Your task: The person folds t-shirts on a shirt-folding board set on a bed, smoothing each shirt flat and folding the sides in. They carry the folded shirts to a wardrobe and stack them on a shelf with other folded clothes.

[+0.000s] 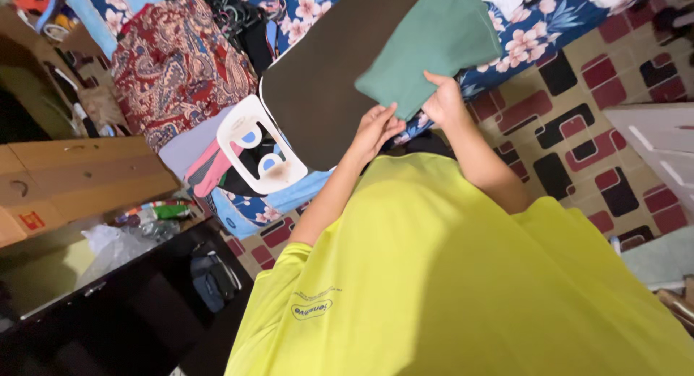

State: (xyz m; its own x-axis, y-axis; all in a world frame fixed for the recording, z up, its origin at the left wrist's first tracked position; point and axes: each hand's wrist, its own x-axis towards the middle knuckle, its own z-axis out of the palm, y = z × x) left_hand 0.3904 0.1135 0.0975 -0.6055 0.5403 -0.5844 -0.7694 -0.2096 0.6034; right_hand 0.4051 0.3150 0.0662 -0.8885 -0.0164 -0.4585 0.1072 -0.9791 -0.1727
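- Both hands pinch the folded green cloth's (426,47) near edge: left hand (374,130), right hand (442,101), each grip clamped on it.
- Cloth lies on the dark board (325,79) over the bed (535,29); keep the corners matched and press the fold flat.

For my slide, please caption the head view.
Both hands, left and right, hold a folded green cloth over a dark board.

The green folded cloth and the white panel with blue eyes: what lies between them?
In the head view, the dark brown board lies between green cloth and white panel.
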